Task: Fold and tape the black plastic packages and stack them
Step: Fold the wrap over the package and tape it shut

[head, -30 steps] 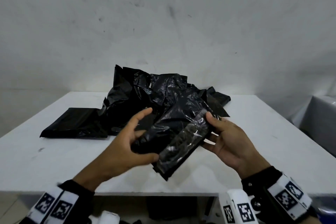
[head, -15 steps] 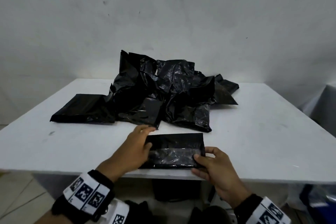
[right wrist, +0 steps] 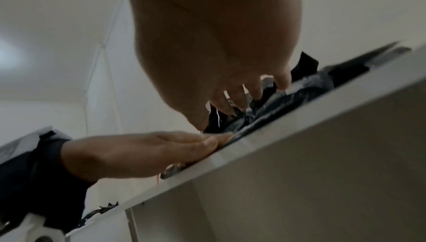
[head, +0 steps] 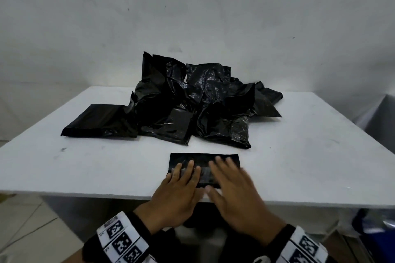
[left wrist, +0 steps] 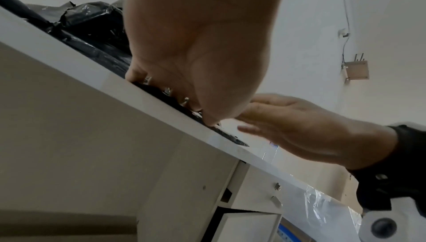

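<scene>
Left hand: the left hand (head: 177,190) is lying flat, fingers straight and spread, pressing on the near left part of the folded package (head: 203,159).
Right hand: the right hand (head: 233,190) is hovering flat beside it, fingers straight; motion blur is hiding whether it touches the plastic.
Folded package: it is lying flat at the near edge of the bench (head: 310,156).
Pile: crumpled black packages (head: 192,102) are sitting heaped farther back, mid-bench.
Wall: a scuffed white wall (head: 192,17) is standing behind.

Bare table (head: 310,156) lies open left and right of the hands; heaped black packages (head: 192,109) block the middle beyond
</scene>
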The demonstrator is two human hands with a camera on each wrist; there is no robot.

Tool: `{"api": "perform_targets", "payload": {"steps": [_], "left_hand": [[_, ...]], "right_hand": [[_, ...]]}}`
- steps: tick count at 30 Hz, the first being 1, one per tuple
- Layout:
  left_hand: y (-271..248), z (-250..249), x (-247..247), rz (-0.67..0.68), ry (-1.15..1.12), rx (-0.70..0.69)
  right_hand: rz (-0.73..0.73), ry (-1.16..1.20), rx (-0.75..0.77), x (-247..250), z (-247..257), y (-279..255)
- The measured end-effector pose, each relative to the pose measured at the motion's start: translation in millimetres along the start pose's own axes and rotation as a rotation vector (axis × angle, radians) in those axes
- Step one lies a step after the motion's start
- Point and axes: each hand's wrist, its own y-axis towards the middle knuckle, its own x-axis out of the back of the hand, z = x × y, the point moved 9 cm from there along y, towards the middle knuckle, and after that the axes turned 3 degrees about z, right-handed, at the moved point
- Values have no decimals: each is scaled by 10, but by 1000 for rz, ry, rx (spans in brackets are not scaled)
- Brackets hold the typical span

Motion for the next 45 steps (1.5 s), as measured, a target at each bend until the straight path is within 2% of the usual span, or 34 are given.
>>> {"api": "perform_targets", "payload": {"steps": [2,8,15,21,23,27,37,45], "left_hand": [[-22,31,8,6,21,25],[-64,86,-29,59,26,38],[-131,259,-49,46,-11,91],[-173,227,-42,45,-28,87],[-175,200,-22,37,-11,73],[-156,214,-41,60,30,65],[-199,277,-80,52,-15,74],[-309,407,-29,91,-27,149]], "right_hand": [[145,-39,10,-248,23,37],[216,-149,-58,-383,-137,35],[181,-101,-155,-318,-184,-14],[216,-16,-230,-245,-221,-35],[197,-48,-202,-220,-103,-5],[210,-146,-42,-369,188,76],[168,-51,-180,-248,-267,-28],[153,22,-219,-219,-272,-32]]}}
